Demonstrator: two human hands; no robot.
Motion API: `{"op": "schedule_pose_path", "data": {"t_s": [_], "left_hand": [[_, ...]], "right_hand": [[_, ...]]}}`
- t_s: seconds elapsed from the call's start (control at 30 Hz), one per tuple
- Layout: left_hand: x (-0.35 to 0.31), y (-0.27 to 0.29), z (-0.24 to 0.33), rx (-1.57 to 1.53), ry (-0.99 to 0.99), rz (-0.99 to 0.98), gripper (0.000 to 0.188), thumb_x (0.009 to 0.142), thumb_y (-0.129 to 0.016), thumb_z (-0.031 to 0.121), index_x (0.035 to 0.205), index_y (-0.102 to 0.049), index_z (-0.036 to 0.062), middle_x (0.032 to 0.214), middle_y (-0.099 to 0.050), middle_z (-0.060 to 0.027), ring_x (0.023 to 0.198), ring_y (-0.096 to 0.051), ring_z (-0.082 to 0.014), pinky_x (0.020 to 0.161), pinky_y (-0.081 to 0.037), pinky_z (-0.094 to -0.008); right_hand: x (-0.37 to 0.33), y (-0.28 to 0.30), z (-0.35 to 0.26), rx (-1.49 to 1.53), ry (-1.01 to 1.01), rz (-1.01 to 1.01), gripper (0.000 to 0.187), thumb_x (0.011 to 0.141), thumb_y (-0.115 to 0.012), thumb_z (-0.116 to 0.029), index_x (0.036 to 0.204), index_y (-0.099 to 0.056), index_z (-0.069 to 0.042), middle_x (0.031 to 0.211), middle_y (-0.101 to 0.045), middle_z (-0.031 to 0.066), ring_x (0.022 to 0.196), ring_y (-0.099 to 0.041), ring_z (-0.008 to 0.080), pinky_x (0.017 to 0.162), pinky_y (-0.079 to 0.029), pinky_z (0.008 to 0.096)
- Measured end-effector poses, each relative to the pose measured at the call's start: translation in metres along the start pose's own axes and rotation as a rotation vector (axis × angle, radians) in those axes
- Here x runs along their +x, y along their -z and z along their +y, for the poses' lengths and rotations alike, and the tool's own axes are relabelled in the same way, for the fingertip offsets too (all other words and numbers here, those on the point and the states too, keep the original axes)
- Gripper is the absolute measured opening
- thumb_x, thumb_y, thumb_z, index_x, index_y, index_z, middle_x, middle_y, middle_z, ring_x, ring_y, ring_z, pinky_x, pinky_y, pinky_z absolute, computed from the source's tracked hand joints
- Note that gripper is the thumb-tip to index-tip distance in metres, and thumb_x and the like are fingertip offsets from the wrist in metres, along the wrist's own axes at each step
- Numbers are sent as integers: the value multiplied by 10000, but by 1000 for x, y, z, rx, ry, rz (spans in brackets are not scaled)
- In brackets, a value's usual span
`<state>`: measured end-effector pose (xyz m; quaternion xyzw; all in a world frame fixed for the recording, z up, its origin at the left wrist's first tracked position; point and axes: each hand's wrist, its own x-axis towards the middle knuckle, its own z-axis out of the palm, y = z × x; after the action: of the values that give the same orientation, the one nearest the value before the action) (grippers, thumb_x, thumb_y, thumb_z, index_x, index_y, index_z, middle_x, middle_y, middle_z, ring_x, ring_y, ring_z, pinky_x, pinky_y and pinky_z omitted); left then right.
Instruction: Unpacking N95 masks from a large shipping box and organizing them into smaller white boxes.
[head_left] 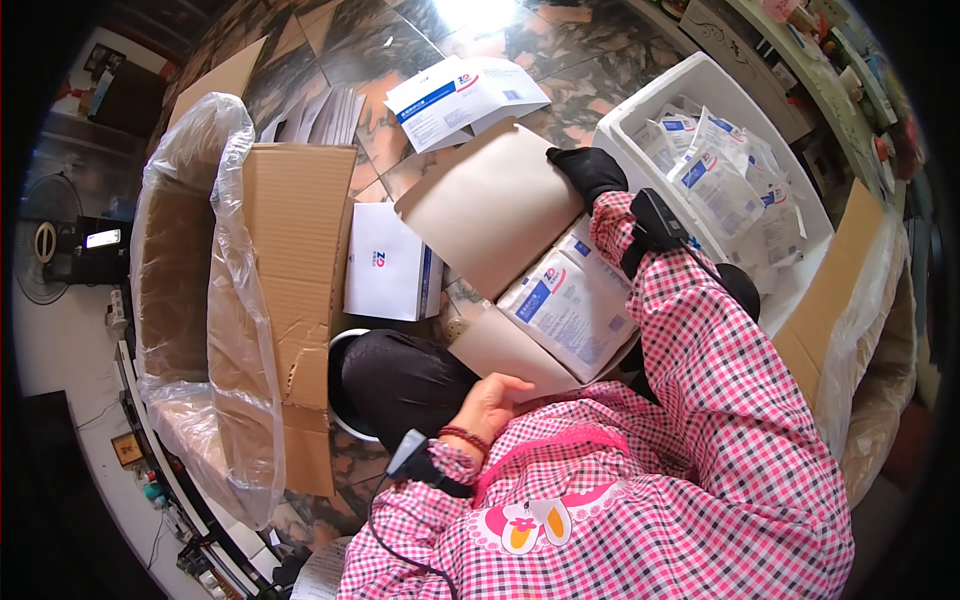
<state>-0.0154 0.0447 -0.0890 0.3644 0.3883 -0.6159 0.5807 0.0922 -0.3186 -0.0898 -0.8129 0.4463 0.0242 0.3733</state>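
From my remote seat I see the bare left hand point(482, 410) pinching the near flap point(500, 345) of a white box point(478, 215), thumb over its inner face. The gloved right hand point(592, 178) lies on the right edge of the far flap point(505, 190); its thumb is hidden, so I cannot tell whether it pinches or only presses.

The box sits at the lap, tilted across the view, with packets point(575, 300) lined up inside its right part. To handle these flaps well, I would spread the two hands' pull evenly and bend along the creases, since thin card may buckle. I would also check that no packet corner rides above the rim; the right sleeve point(690, 290) hides part of that side from me.

Just left stands another white box point(375, 260), close enough to catch a swinging flap. A foam tub point(612, 135) full of loose packets point(715, 180) crowds the right hand. Farther left rises a lined carton point(290, 230); printed card point(460, 95) lies on the far floor. The left wrist's cable point(385, 545) could snag.
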Motion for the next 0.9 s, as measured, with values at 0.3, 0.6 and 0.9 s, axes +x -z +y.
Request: {"op": "schedule_pose_path", "data": {"t_s": [0.3,0.6,0.9], "left_hand": [[163,43,-54,133,-115,84,237,900,-572,92,1123,-650,71,1102,-680,-112,981,-649,-260,773,-577,-418],[114,-19,-47,504,32,41,280,1015,-515,221,1111,-684,20,1008,-735,-102,860,-713,-240,686,-578,-328],[-48,-69,7,1646,-1741,599,418,820,-726,169,1184,-549,60,1183,-590,-167,953,-642,-360,817,-522,-435]], "right_hand": [[-58,-91,-27,-173,826,250,558,781,-694,-458,1159,-618,-55,1010,-625,172,999,-586,353,921,-428,469],[-93,-89,-5,-257,935,335,659,812,-673,-489,1256,-585,-10,1292,-530,209,1291,-435,376,1137,-264,481],[-144,-90,4,-237,1183,119,590,770,-713,-389,1228,-609,-32,1308,-570,181,1318,-465,336,1122,-314,477]]}}
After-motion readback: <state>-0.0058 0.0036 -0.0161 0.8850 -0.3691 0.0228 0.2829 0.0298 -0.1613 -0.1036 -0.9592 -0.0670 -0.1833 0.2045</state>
